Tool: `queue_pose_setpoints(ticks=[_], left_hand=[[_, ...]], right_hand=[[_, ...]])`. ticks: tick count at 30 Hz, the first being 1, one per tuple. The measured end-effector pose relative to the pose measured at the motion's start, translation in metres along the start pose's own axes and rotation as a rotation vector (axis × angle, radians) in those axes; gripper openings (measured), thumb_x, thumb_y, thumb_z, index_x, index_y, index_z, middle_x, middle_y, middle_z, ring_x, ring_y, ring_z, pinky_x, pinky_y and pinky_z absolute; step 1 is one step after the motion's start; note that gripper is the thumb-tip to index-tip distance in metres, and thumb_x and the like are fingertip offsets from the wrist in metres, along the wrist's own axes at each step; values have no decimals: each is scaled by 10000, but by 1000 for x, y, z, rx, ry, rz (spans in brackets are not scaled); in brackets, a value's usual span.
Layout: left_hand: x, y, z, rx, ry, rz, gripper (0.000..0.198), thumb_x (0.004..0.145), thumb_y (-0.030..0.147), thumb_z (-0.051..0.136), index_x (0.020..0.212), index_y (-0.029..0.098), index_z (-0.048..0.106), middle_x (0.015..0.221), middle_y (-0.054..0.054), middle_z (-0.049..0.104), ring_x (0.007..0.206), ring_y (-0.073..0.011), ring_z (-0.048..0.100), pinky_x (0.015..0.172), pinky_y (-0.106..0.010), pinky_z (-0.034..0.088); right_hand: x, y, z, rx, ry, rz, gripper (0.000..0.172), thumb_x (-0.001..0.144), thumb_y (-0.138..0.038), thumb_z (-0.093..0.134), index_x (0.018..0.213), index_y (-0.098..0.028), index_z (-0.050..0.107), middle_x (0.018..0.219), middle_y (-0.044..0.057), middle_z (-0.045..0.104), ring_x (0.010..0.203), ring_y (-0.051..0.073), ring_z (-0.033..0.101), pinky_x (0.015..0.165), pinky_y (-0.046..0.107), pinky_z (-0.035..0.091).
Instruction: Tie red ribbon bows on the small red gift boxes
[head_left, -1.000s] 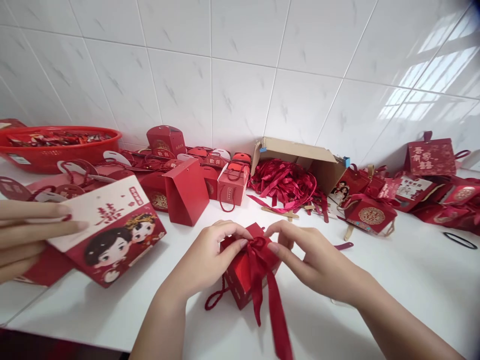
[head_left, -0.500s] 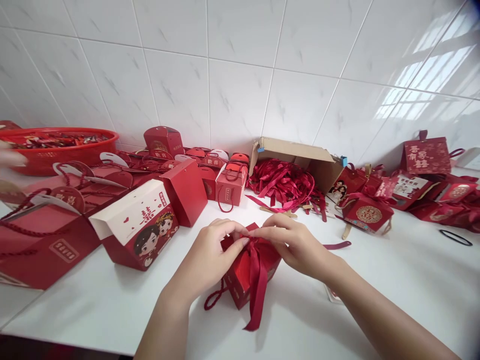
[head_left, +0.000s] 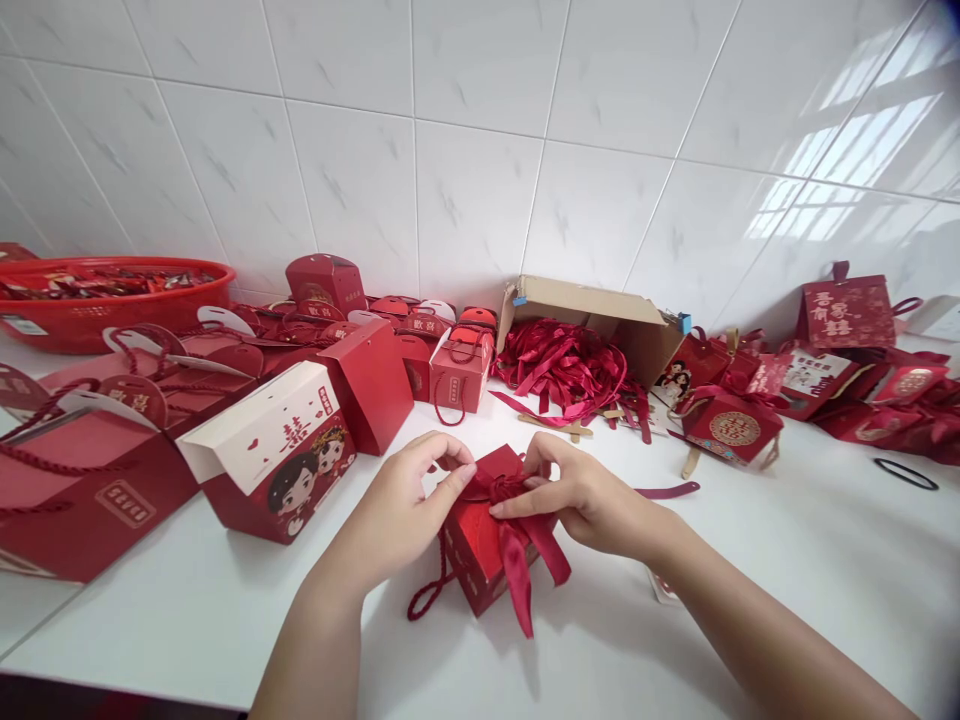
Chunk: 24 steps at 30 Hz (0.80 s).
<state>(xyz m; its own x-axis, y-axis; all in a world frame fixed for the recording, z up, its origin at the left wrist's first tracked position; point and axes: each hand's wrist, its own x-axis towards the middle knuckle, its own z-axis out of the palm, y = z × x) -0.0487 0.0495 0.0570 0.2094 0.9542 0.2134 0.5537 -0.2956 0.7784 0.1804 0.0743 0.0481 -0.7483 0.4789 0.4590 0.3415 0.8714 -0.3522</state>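
A small red gift box (head_left: 475, 555) stands on the white table in front of me, a dark red ribbon (head_left: 517, 570) tied in a bow on its top. My left hand (head_left: 420, 490) pinches the bow's left loop between thumb and fingertips. On the other side, my right hand (head_left: 574, 490) grips the bow's right part near the knot, thumb and fingers closed on the ribbon. Two ribbon tails hang down over the box's near side. A twisted red cord handle (head_left: 429, 598) droops from the box's left side onto the table.
Red candy boxes (head_left: 142, 480) with cord handles crowd the left. A red basket (head_left: 112, 310) of wrapped items stands behind them. A cardboard box (head_left: 600, 292) spills loose ribbons (head_left: 566, 370) at the back. Bow-tied boxes (head_left: 739, 425) and a black loop (head_left: 905, 474) are at right.
My hands have moved apart, drawing the bow's loops out to both sides. One ribbon tail has swung to the right. The blurred hand at the far left edge is gone from view.
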Motion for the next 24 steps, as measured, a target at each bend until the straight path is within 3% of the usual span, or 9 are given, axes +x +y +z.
queue_pose_setpoints(ticks=[6,9,15,19,24], left_hand=[[-3,0,6,36,-62,98,205,952,362,377,827,247,491,1120,-44,578,1128,-202,522,910,-317,460],[-3,1,9,44,-102,95,219,933,400,419,790,242,468,1178,-59,552,1214,-217,478,950,-333,452],[-1,-1,12,26,-88,121,147,899,374,495,824,252,527,1276,-60,525,1305,-238,434,1022,-379,428],[1,-2,14,5,-74,86,255,904,445,484,813,258,631,1353,-71,504,1315,-280,436,1052,-455,408],[2,-1,15,-66,-52,93,263,883,449,524,738,240,590,1321,-76,547,1296,-267,460,1063,-435,396]], right_hand=[[0,3,2,208,27,50,500,859,7,436,1042,-345,740,884,35,448,813,140,477,683,286,508],[0,4,3,255,47,65,540,857,25,414,1034,-368,737,898,35,438,844,146,472,705,297,509],[0,6,4,257,50,76,558,855,37,394,1016,-366,745,901,37,436,854,151,464,705,304,497],[0,5,4,248,53,79,545,854,36,397,980,-351,758,885,32,421,840,147,461,700,299,496],[0,7,5,251,48,76,528,860,25,397,966,-340,763,901,37,433,850,149,468,706,300,494]])
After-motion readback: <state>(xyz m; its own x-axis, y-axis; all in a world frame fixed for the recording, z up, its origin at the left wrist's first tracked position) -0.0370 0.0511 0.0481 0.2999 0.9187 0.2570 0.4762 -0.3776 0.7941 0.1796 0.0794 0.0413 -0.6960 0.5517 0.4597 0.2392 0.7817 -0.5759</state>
